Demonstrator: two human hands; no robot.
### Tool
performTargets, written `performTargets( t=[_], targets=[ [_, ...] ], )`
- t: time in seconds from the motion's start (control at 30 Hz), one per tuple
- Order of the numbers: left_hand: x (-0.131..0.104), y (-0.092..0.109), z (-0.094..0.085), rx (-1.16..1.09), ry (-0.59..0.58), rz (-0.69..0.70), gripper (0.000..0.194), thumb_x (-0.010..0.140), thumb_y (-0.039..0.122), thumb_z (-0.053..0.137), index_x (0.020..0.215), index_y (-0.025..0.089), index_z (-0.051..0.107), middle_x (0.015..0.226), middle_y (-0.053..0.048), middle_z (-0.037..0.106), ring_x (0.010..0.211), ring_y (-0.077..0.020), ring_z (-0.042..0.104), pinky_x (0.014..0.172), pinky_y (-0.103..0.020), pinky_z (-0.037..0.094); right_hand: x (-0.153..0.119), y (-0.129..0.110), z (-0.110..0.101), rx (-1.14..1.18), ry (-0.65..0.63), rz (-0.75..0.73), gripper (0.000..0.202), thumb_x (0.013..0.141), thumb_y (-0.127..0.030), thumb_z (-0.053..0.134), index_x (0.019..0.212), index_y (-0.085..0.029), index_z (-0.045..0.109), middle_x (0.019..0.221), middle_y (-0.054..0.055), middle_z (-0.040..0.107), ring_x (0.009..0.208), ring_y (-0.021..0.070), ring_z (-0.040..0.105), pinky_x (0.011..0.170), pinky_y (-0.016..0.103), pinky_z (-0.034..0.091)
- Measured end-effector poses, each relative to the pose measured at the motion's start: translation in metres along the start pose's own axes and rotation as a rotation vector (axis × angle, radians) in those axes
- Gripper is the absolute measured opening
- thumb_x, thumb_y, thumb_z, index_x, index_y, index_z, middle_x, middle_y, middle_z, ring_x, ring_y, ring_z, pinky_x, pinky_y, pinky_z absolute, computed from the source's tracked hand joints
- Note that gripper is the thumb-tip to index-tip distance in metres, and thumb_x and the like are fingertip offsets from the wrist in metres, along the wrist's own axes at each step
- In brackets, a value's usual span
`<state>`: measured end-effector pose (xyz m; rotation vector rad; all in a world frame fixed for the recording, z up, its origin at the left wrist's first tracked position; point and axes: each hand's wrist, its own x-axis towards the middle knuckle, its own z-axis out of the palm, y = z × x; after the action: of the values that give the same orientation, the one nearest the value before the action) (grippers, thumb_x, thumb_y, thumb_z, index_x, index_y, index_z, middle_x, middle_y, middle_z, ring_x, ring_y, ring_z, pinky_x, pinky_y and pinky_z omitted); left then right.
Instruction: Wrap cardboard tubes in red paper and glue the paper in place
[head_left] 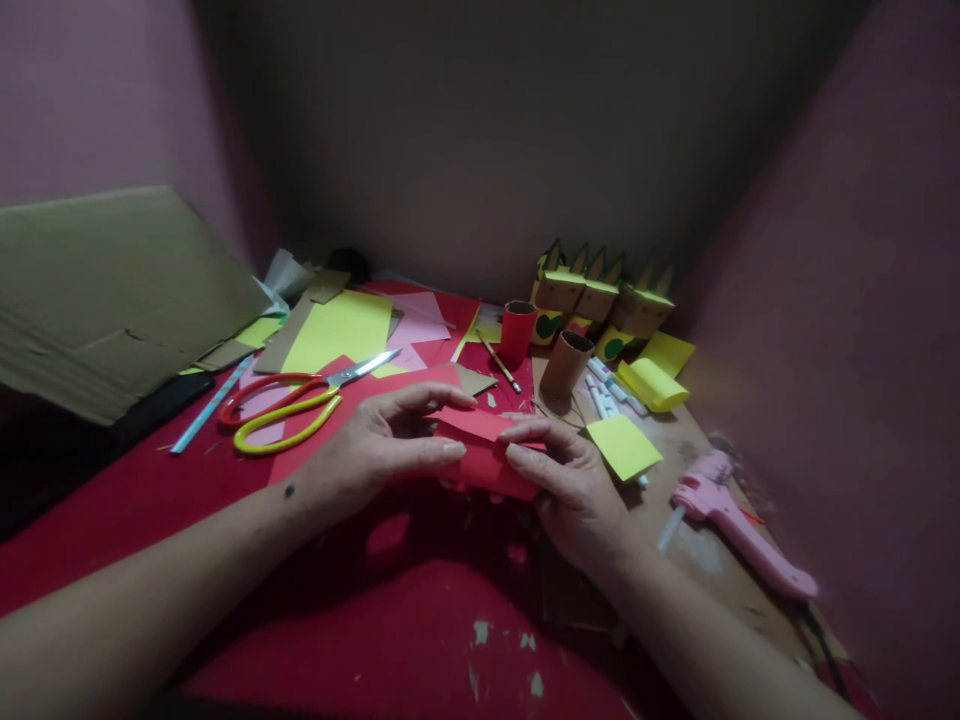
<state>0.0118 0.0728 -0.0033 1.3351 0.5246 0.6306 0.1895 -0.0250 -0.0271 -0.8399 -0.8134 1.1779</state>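
Note:
A piece of red paper [491, 468] is held above the table between my two hands, with a fold or overlapping flap along its upper part. My left hand [390, 430] grips its left end between thumb and fingers. At the other end, my right hand [574, 475] pinches it, thumb on the near face. Beyond the hands stand a bare cardboard tube [565, 370] and a red-covered tube [517, 333]. Scissors [300, 400] with one red and one yellow handle lie left of my left hand. A yellow paper square [624, 446] rests beside my right hand.
A pink glue gun [739, 520] lies at right on cardboard. Small cardboard figures with pointed tops [600, 300] stand at the back. Markers [604, 388], a pencil [498, 360] and yellow sheets [337, 330] lie around. A large cardboard piece [112, 300] leans at left.

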Motion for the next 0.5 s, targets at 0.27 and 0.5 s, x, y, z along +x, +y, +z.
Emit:
performTargets(
  t=[0.27,0.5],
  targets=[
    [0.0009,0.0009,-0.0002,0.003,0.007,-0.036,0.033,0.074,0.018,0.084,0.104,0.021,0.070,0.061,0.005,0.071,0.053,-0.0085,0.063,0.049,-0.012,0.048,0.0009,-0.0001,-0.0015,0.008,0.024,0.010,0.013,0.070,-0.028,0.087,0.080,-0.026,0.079,0.098,-0.002,0.069,0.079,0.0128,0.065,0.062,0.021,0.056],
    [0.0029,-0.0037,-0.0053,0.062,0.027,-0.006,0.027,0.077,0.021,0.083,0.101,0.027,0.073,0.074,0.006,0.072,0.061,-0.0081,0.067,0.057,-0.012,0.053,0.0003,-0.0023,0.0003,0.047,0.007,0.064,0.017,0.070,-0.032,0.086,0.083,-0.025,0.077,0.078,-0.002,0.071,0.063,0.0112,0.064,0.062,0.024,0.055]
  ],
)
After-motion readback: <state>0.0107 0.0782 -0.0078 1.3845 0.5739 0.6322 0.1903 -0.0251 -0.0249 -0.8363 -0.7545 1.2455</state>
